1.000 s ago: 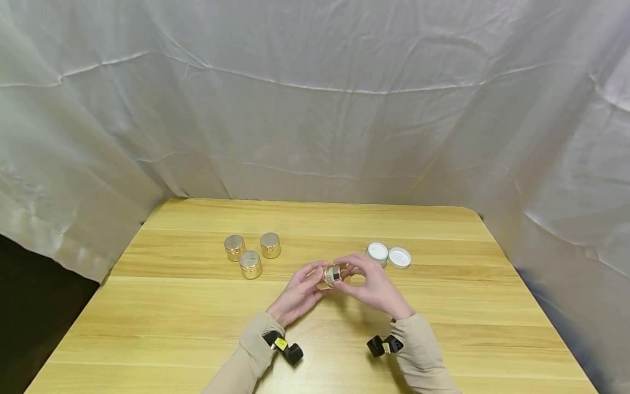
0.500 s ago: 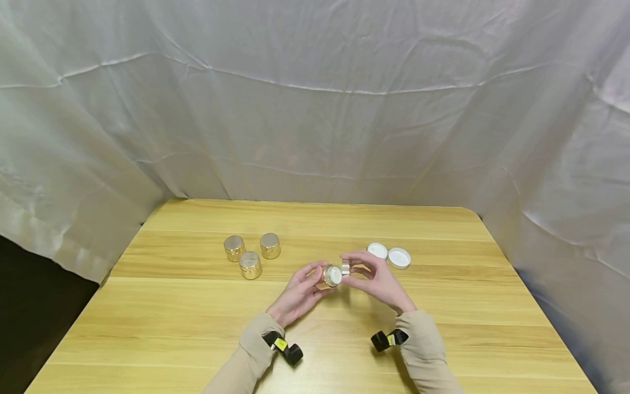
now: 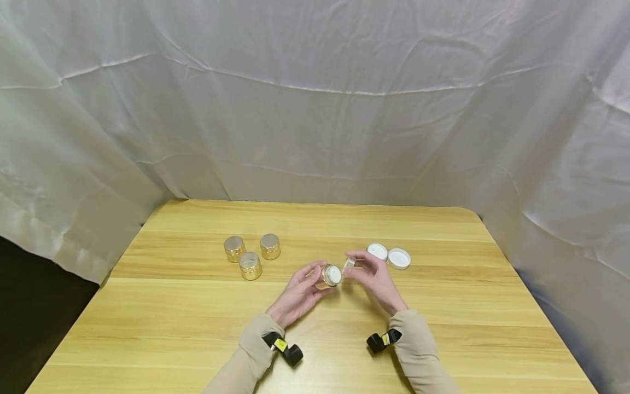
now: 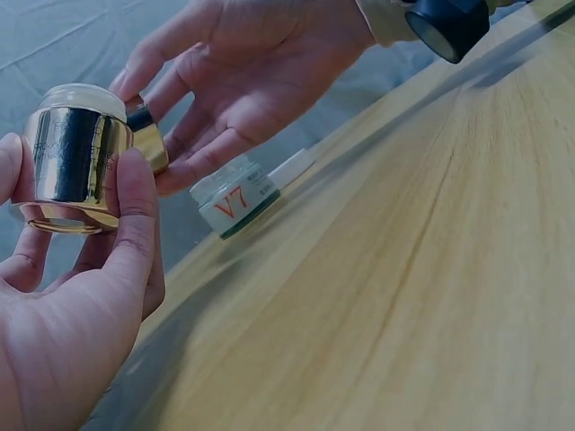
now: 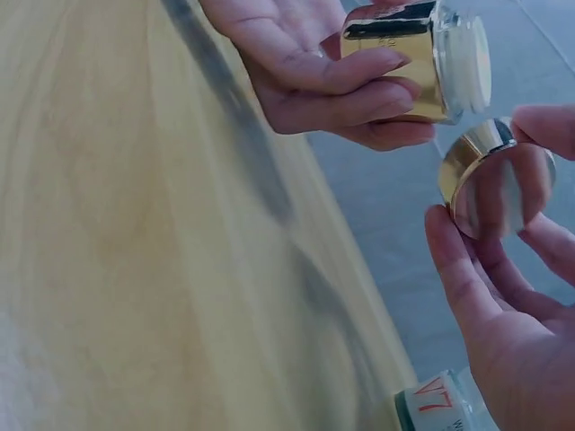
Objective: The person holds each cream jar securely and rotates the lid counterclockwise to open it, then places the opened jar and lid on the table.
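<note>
- Left hand [image 3: 299, 298] grips a tilted, lidless gold jar [image 3: 324, 279] above the table [image 3: 334, 372].
- Right hand [image 3: 376, 280] pinches a gold lid [image 3: 350, 262] just right of it.
- Farther left, three lidded gold jars [image 3: 251, 267] stand upright.
- Farther right, a lidless V7 jar [image 3: 377, 251] stands beside a white lid [image 3: 399, 258].

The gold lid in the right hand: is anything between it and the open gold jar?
Nothing visible: only a gap separates the gold lid from the open gold jar, and the V7 jar stands beyond the right hand.
</note>
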`<action>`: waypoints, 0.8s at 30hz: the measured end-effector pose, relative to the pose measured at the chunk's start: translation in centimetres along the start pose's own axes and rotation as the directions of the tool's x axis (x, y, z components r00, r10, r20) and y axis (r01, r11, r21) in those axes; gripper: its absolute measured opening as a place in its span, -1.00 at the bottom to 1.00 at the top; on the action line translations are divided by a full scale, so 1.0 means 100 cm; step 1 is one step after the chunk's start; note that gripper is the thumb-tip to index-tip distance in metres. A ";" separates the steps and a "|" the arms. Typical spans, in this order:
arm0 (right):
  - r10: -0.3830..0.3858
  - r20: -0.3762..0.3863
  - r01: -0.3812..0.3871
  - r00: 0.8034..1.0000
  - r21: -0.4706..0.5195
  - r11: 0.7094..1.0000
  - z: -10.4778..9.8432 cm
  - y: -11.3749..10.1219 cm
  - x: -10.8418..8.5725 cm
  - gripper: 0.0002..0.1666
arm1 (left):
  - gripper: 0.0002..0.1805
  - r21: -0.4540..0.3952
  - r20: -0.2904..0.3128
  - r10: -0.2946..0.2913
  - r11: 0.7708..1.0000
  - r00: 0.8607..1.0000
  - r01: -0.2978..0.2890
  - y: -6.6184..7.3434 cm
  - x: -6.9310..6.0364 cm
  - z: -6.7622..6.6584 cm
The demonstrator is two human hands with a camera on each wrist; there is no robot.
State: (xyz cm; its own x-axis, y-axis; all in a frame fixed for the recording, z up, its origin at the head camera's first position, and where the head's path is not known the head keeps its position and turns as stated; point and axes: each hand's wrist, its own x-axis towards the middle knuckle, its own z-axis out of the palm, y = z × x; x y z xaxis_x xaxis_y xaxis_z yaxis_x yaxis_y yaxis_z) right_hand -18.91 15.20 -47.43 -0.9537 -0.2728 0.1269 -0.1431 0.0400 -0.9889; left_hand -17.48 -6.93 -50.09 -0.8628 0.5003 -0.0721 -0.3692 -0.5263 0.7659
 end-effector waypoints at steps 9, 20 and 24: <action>0.135 -0.100 -0.143 0.986 -0.085 0.986 0.004 0.007 0.003 -0.43 | -0.63 -0.030 -0.002 0.013 0.999 1.000 -0.013 0.000 0.000 0.002; -0.015 -0.062 -0.015 0.998 -0.456 0.890 0.012 0.022 0.002 -0.36 | -0.67 -0.021 -0.007 0.025 0.999 1.000 -0.025 0.000 0.000 0.001; -0.084 -0.084 0.030 0.993 -0.505 0.862 0.014 0.028 0.002 -0.33 | -0.64 -0.030 -0.018 0.019 0.999 1.000 -0.020 -0.001 0.001 0.000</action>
State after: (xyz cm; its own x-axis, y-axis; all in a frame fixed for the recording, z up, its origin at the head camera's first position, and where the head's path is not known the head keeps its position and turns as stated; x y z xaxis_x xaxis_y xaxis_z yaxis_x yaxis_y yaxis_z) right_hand -19.10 13.88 -50.26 -0.9571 -0.1934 0.2156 -0.2859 0.5121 -0.8099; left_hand -17.49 -6.83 -50.12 -0.8758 0.4778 -0.0684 -0.3621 -0.5566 0.7477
